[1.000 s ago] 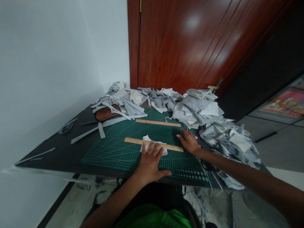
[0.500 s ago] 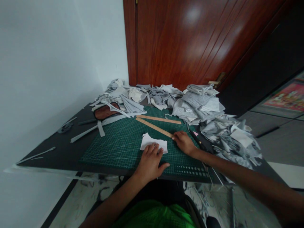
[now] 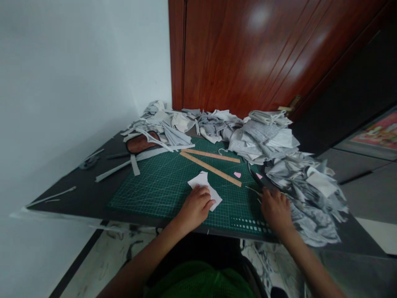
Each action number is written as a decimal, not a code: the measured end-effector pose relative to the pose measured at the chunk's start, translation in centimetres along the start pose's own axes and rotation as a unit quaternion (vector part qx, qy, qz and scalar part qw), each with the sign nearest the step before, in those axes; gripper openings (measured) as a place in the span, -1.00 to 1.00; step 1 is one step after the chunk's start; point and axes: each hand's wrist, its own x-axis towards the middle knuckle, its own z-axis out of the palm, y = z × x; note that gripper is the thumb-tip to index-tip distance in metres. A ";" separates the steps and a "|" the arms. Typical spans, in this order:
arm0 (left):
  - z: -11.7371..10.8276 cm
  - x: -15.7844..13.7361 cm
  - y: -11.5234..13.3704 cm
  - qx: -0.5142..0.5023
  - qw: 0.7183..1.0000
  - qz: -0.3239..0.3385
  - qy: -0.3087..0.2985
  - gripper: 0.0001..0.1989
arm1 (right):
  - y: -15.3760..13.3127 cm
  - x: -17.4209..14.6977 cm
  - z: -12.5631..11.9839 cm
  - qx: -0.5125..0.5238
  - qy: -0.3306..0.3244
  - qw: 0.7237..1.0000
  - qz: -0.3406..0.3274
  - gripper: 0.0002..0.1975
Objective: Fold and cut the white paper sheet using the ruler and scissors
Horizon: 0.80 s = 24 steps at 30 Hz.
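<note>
My left hand (image 3: pixel 197 205) has its fingers and thumb closed on a small white cut piece (image 3: pixel 205 182), paper or cloth, over the green cutting mat (image 3: pixel 161 186). The piece is turned at an angle, with a notched top edge. At the mat's right side, my right hand (image 3: pixel 277 209) is closed round what looks like a pair of scissors (image 3: pixel 253 190). Two thin blades stick out to the left, apart from each other; the handles are hidden in the hand. Two tan rulers (image 3: pixel 214 169) lie in a narrow V beyond the white piece.
Two pink scraps (image 3: pixel 237 174) and a long dark tool (image 3: pixel 254 177) lie near the right hand. Grey and white fabric scraps (image 3: pixel 263 138) are heaped along the back and right. A brown, black-edged piece (image 3: pixel 142 142) lies at left, by pale strips (image 3: pixel 113 171).
My right hand has let go of the ruler, moved right and taken up the scissors. My left hand has gripped and turned the white piece. A second pink scrap now shows.
</note>
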 end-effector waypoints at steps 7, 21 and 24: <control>0.3 -0.5 -0.4 -0.033 0.999 0.002 -0.029 -0.65 | 0.6 -2.7 1.5 0.028 0.012 0.996 0.082 -0.59; -1.0 -0.9 -0.7 -0.104 0.987 0.080 -0.091 -0.69 | 3.1 -1.4 0.3 0.255 -0.106 0.951 0.141 -0.52; -1.1 -1.3 -0.1 -0.056 0.994 0.074 -0.064 -0.70 | 4.1 -0.6 -0.6 0.470 -0.106 0.841 0.247 -0.53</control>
